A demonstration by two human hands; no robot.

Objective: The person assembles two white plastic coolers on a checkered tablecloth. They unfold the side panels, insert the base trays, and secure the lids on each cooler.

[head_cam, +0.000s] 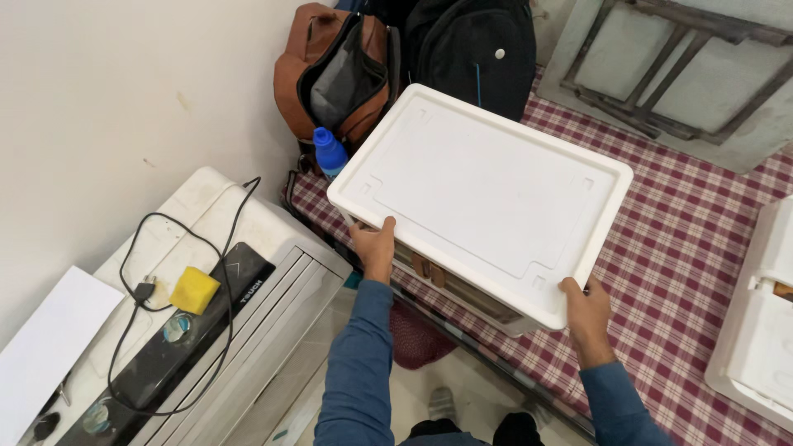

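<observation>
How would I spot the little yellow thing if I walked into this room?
Look left of the checked bed to the white appliance against the wall. On its dark top panel, inside a loop of black cable, lies the yellow sponge, the only yellow item there.

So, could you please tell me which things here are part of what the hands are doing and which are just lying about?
In hand:
white foam box lid, gripped at its near edge by the left hand and the right hand

Lying about:
brown backpack
black backpack
blue bottle
yellow sponge
black cable
second white foam box
checked cloth
</observation>
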